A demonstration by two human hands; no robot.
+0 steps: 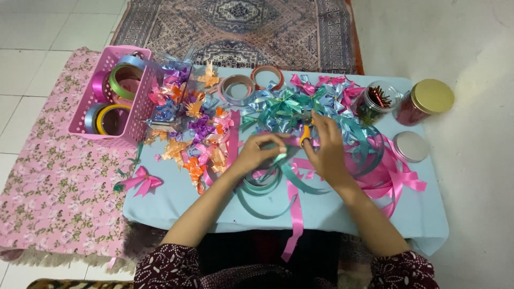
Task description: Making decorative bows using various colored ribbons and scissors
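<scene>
Your left hand (pixel 256 152) sits at the centre of the frame, fingers (pixel 276 140) curled in and pinching a strip of pink and teal plastic ribbon (pixel 285 142) just above the pale blue cloth-covered bench (pixel 176 200). Your right hand (pixel 326 150) is right beside it, slightly to the right, fingers closed round a pair of yellow-handled scissors (pixel 305 134); I can't tell how the blades stand, the hand hides them. Under both hands there's a loose tangle of long teal ribbon lengths (pixel 262 187) curling toward the lower centre, and a pink satin-look ribbon tail (pixel 295 225) hangs over the bench's near edge. To the right, more pink ribbon loops (pixel 393 179) sprawl near a round silver metal lid (pixel 410 146). Behind your hands, a heap of teal and pink ribbon bows (pixel 284 104) fills the middle, with orange, purple and peach bows (pixel 195 131) piled to its left. Upper left, a pink plastic lattice basket (pixel 140 107) holds ribbon rolls. Upper right, an open clear jar (pixel 377 101) stands beside a red jar with a gold lid (pixel 425 100). One small pink bow (pixel 142 181) lies alone at the left edge.
</scene>
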